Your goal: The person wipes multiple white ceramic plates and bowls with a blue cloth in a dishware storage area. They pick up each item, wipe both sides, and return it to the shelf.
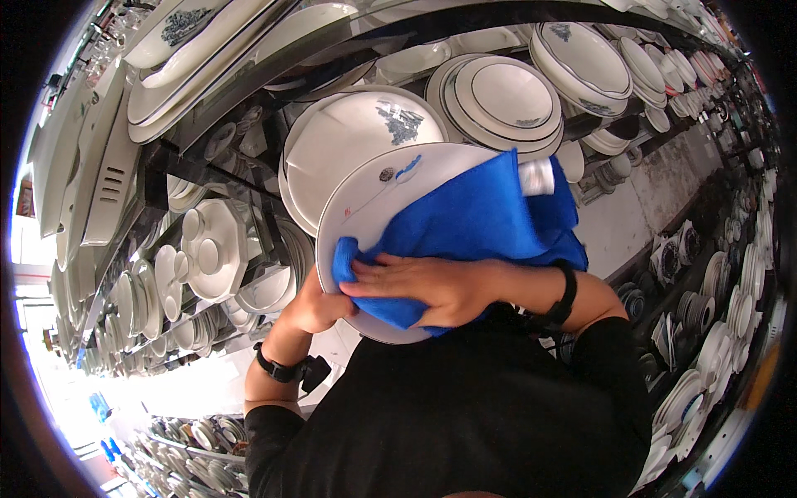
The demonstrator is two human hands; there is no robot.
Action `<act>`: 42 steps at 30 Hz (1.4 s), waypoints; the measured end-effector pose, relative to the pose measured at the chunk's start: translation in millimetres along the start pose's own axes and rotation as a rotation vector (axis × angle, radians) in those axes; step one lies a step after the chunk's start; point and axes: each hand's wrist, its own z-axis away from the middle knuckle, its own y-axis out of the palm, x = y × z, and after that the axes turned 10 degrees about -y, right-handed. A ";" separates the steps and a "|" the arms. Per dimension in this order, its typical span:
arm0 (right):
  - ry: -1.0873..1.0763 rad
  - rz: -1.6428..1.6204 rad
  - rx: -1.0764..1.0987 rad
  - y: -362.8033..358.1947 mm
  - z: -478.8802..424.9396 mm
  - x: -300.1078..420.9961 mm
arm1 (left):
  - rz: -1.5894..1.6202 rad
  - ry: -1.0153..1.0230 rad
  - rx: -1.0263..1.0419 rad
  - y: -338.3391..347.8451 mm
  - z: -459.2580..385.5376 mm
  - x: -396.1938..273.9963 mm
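A large white plate (367, 187) with a painted blue and dark design is held up before my chest. My left hand (320, 302) grips its lower left rim. Over much of the plate lies a blue cloth (461, 218) with a white tag, its far part hanging past the right edge. My right hand (423, 289) presses the cloth onto the plate's lower part, a fold of cloth bunched at the fingertips. The underside of the plate and my left fingers behind it are hidden.
Just beyond the held plate, a shelf carries a big round plate with a dark print (348, 137) and a stack of rimmed plates (510, 93). Oval platters (187, 81) stand at the upper left. Lower left is an angular tray (218, 249). More shelves of dishes line the right.
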 end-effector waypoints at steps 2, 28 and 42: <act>0.051 -0.132 0.201 -9.7 13.0 -9.5 | -0.051 -0.055 0.025 -6.1 1.1 1.3; 0.289 -0.272 -1.035 -53.4 87.9 24.9 | 0.242 0.208 0.144 -23.8 -1.2 2.2; 0.255 0.970 -0.660 -62.1 59.5 52.1 | 0.009 -0.019 -0.107 -11.0 -10.0 -1.3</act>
